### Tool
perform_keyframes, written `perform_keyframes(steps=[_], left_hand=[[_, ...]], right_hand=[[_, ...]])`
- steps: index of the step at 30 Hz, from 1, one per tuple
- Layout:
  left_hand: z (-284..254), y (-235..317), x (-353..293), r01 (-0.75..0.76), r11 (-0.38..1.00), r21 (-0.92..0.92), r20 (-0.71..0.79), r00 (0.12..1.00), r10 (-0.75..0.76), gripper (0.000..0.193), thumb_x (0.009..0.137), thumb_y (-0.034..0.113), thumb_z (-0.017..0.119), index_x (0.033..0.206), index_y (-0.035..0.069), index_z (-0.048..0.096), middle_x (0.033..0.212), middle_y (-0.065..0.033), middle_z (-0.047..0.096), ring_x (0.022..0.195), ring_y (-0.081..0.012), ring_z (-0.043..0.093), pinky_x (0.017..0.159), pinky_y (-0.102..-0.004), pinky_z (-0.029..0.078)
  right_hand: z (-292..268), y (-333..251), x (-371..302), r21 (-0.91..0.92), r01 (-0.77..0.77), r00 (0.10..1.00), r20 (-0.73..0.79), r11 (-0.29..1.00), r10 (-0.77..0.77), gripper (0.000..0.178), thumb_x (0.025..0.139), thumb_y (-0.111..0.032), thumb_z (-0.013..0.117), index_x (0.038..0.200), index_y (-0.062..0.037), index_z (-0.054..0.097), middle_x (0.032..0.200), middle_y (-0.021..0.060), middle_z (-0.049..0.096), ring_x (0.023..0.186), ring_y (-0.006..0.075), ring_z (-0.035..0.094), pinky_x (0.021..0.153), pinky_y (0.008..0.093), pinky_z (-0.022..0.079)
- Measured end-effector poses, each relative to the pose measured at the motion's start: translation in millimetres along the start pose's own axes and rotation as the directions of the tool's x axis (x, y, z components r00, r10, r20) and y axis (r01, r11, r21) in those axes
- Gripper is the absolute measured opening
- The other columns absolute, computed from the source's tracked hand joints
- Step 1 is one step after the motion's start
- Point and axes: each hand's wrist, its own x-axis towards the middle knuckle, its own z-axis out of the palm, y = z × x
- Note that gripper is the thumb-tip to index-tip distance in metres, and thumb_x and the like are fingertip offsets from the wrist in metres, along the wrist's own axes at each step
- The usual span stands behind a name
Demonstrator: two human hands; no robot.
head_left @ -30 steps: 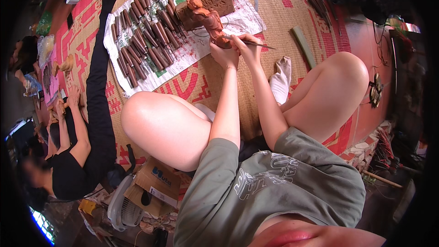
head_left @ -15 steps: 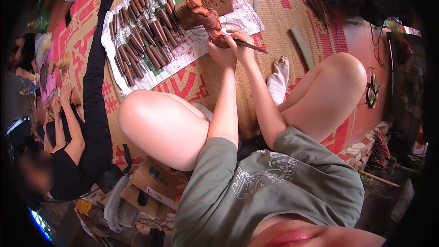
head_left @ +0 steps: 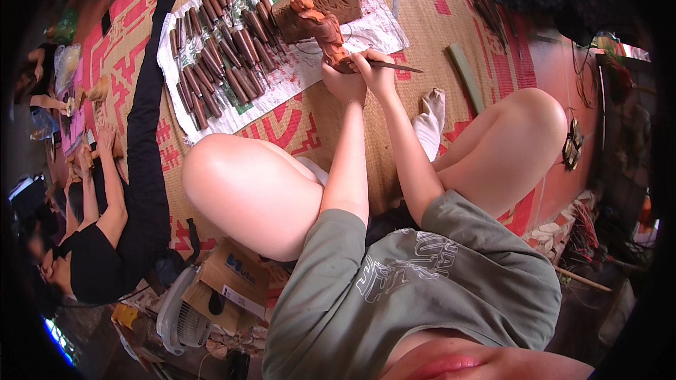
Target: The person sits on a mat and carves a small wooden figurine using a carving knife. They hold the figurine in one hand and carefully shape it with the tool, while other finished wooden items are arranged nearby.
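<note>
A reddish-brown carved figurine (head_left: 326,30) is gripped near its base by my left hand (head_left: 343,85), whose fingers close around it. My right hand (head_left: 379,76) presses up against the same base, pinching a slender dark file-like tool (head_left: 400,67). One end of that tool points out to the right and narrows; its other end is hidden at the figurine. Just behind the figurine lies a brown block (head_left: 345,1) with a rough, carved-looking surface.
Many brown-handled carving tools (head_left: 243,46) lie in rows on a white printed sheet (head_left: 384,24). A grey-green bar (head_left: 465,77) rests on the patterned mat (head_left: 422,21) to the right. At left, a co-worker in black (head_left: 95,253) sits beside a cardboard box (head_left: 232,281) and fan (head_left: 176,313).
The dark tool has slid rightward, with more of it sticking out past my right hand. My left hand keeps its hold on the figurine. The co-worker's head and arms have shifted.
</note>
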Motion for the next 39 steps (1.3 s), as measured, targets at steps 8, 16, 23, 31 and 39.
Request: perform_keyframes(steps=[8, 16, 23, 31, 39], left_hand=[[0, -30, 8, -0.037, 0.997, 0.073, -0.003, 0.999, 0.038, 0.056, 0.07, 0.035, 0.073, 0.104, -0.003, 0.05, 0.096, -0.0144, 0.059, 0.088, -0.0241, 0.061, 0.076, -0.0342, 0.047], [-3, -9, 8, 0.024, 0.999, -0.04, 0.069, 0.997, -0.022, 0.052, 0.071, 0.032, 0.073, 0.102, -0.003, 0.051, 0.093, -0.0124, 0.06, 0.083, -0.0213, 0.06, 0.072, -0.0337, 0.046], [-4, -3, 5, 0.035, 0.997, -0.068, 0.079, 0.996, -0.03, 0.054, 0.071, 0.031, 0.073, 0.105, -0.003, 0.049, 0.093, -0.0116, 0.059, 0.084, -0.0217, 0.06, 0.074, -0.0336, 0.047], [-5, -11, 5, 0.0, 1.0, -0.018, 0.064, 0.998, 0.001, 0.057, 0.07, 0.03, 0.074, 0.108, -0.004, 0.048, 0.098, -0.0139, 0.058, 0.089, -0.0228, 0.06, 0.078, -0.0335, 0.047], [-2, -20, 6, 0.032, 0.999, 0.027, 0.062, 0.998, -0.033, 0.062, 0.069, 0.031, 0.075, 0.112, -0.004, 0.046, 0.103, -0.0147, 0.058, 0.092, -0.0239, 0.059, 0.081, -0.0335, 0.046]], right_hand=[[7, -5, 1, -0.113, 0.05, 0.996, 0.073, 0.992, -0.042, 0.016, 0.083, -0.009, 0.064, 0.075, 0.0046, 0.066, 0.068, 0.0089, 0.068, 0.063, 0.0097, 0.063, 0.06, 0.0222, 0.05], [12, -4, 4, 0.027, 0.077, 0.997, -0.007, 0.997, -0.077, 0.017, 0.081, -0.011, 0.064, 0.073, 0.0039, 0.065, 0.065, 0.0092, 0.067, 0.059, 0.0105, 0.063, 0.057, 0.0237, 0.049], [8, -3, 5, 0.002, 0.034, 0.999, 0.01, 0.999, -0.034, 0.017, 0.081, -0.01, 0.064, 0.072, 0.0043, 0.064, 0.066, 0.0095, 0.067, 0.06, 0.0102, 0.062, 0.057, 0.0237, 0.049], [3, -3, 5, -0.086, -0.032, 0.999, 0.04, 0.996, 0.036, 0.016, 0.083, -0.007, 0.062, 0.073, 0.0052, 0.063, 0.067, 0.0085, 0.067, 0.061, 0.0093, 0.062, 0.059, 0.0228, 0.05], [6, -1, 4, -0.027, -0.002, 0.997, 0.071, 1.0, 0.004, 0.016, 0.084, -0.005, 0.06, 0.074, 0.0057, 0.063, 0.07, 0.0086, 0.067, 0.063, 0.0094, 0.062, 0.06, 0.022, 0.05]])
